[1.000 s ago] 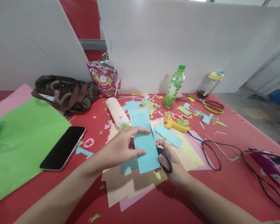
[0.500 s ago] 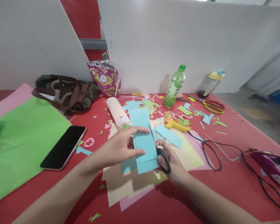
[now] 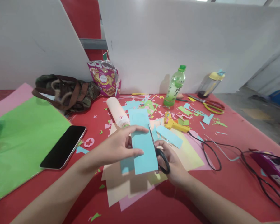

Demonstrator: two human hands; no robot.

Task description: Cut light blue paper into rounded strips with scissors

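Observation:
My left hand (image 3: 118, 146) pinches a tall light-blue paper strip (image 3: 142, 143), holding it upright above the red table (image 3: 224, 186). My right hand (image 3: 170, 161) grips black-handled scissors (image 3: 162, 157); their blades run up along the strip's right edge. Under both hands lies a stack of peach, yellow and pink paper sheets (image 3: 130, 186). A smaller blue paper piece (image 3: 169, 136) lies just right of the strip.
A black phone (image 3: 63, 147) lies on a green sheet (image 3: 21, 140) at left. Behind are a bag (image 3: 65, 91), a snack packet (image 3: 105, 77), a white glue bottle (image 3: 117, 111), a green drink bottle (image 3: 175, 85), a yellow glue gun (image 3: 175, 123) with black cable (image 3: 212, 152), and red-yellow scissors (image 3: 212, 105).
The blue strip has turned slightly so it shows as one flat face, and the scissors have shifted up along its right edge. My arms have barely moved.

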